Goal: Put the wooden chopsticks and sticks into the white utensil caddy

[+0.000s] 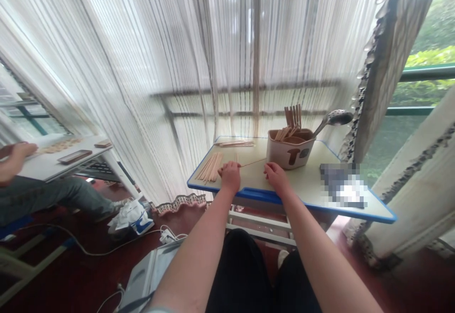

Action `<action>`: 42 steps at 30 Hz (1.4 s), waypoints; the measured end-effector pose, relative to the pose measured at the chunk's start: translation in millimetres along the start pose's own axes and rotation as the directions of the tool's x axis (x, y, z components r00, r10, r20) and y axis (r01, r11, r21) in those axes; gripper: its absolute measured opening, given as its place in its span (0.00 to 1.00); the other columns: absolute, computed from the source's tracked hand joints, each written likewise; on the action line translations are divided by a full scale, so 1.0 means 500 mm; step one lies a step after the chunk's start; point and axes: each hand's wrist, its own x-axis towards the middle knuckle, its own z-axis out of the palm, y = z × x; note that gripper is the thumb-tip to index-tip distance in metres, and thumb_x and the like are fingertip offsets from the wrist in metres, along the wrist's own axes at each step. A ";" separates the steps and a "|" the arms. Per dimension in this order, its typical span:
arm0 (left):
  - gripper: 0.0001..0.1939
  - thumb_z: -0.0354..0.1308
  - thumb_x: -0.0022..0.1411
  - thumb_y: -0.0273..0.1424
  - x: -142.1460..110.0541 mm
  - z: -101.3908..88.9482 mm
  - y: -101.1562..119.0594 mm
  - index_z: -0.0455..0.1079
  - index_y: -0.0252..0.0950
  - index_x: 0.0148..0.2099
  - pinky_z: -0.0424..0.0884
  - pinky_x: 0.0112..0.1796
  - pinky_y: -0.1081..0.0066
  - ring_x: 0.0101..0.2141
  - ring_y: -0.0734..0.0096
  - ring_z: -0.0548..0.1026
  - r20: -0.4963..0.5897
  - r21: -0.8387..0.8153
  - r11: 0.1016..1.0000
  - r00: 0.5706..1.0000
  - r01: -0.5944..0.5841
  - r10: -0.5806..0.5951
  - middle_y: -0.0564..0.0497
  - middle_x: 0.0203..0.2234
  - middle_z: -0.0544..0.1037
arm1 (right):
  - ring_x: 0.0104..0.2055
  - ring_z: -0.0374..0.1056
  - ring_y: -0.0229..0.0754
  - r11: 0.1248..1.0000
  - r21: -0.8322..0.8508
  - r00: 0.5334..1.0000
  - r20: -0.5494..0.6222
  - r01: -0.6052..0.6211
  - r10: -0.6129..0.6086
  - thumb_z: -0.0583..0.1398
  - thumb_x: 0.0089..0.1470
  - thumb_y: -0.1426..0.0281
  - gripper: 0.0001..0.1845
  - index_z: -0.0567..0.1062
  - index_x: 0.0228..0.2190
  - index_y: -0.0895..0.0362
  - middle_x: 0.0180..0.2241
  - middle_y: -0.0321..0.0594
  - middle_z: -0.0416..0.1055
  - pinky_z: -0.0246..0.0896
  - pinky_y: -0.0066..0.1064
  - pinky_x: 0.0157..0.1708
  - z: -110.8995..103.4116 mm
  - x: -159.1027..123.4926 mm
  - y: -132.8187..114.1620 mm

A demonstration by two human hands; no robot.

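Observation:
My left hand [230, 175] and my right hand [275, 174] both rest closed on a small blue-edged table [313, 187]. Between them runs one thin wooden chopstick [253, 162], each hand pinching one end. A bundle of chopsticks [211, 167] lies flat just left of my left hand. Another few chopsticks [235, 143] lie at the table's far edge. Behind my right hand stands a beige utensil holder [289, 151] with wooden chopsticks and spatulas [292, 117] upright in it and a metal ladle [334, 118] leaning out to the right.
A blurred dark and white object [343, 185] lies on the table's right side. Sheer curtains [199, 57] hang behind. At the left another person's hand [16, 159] and legs are by a white table [67, 159]. Cables and a white bag [131, 216] lie on the floor.

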 end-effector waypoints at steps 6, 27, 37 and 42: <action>0.12 0.45 0.62 0.29 -0.006 -0.007 0.007 0.70 0.41 0.38 0.56 0.44 0.60 0.44 0.61 0.63 0.019 -0.028 0.999 0.999 -0.044 0.045 0.47 0.38 0.70 | 0.21 0.60 0.33 0.990 0.138 1.000 -0.022 0.007 -0.004 0.55 0.46 0.56 0.22 0.70 0.39 0.57 0.27 0.36 0.69 0.54 0.25 0.20 -0.003 0.000 -0.004; 0.15 0.45 0.59 0.23 0.017 0.019 -0.050 0.60 0.33 0.50 0.70 0.33 0.73 0.26 0.77 0.74 -0.059 -0.625 0.717 0.898 0.307 -0.436 0.48 0.35 0.74 | 0.20 0.57 0.34 0.999 0.004 0.991 0.127 -0.041 0.040 0.60 0.40 0.55 0.20 0.75 0.26 0.60 0.20 0.36 0.66 0.51 0.26 0.20 -0.014 -0.028 -0.037; 0.15 0.45 0.59 0.21 0.011 0.020 -0.055 0.60 0.33 0.48 0.72 0.33 0.76 0.31 0.78 0.75 -0.115 -0.706 0.655 0.869 0.269 -0.481 0.46 0.39 0.72 | 0.20 0.58 0.33 0.990 0.108 0.990 0.119 -0.087 0.074 0.62 0.38 0.55 0.21 0.75 0.28 0.60 0.19 0.36 0.66 0.50 0.25 0.18 -0.018 -0.030 -0.038; 0.11 0.47 0.58 0.22 0.007 0.017 -0.056 0.64 0.34 0.43 0.71 0.36 0.74 0.32 0.77 0.75 -0.117 -0.610 0.741 0.893 0.280 -0.434 0.47 0.39 0.73 | 0.21 0.58 0.34 0.989 0.124 0.990 0.121 -0.085 0.070 0.62 0.39 0.56 0.21 0.75 0.30 0.60 0.18 0.35 0.64 0.50 0.25 0.19 -0.017 -0.028 -0.035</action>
